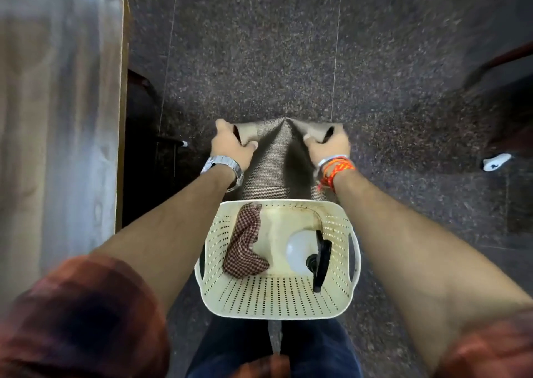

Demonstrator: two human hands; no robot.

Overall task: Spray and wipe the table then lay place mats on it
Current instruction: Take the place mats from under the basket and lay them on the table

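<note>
Head view: table edge (123, 103) left, wide floor (259, 45) ahead.

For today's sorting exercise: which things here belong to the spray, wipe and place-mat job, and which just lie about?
Job: beige woven place mat, gripped by left hand and right hand; red checked cloth; white spray bottle; pale long table; cream perforated basket.
Lying about: small white object on the floor.

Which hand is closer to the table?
Left. The left hand grips the place mat on its side toward the table; the right hand grips the opposite side, farther away.
</note>
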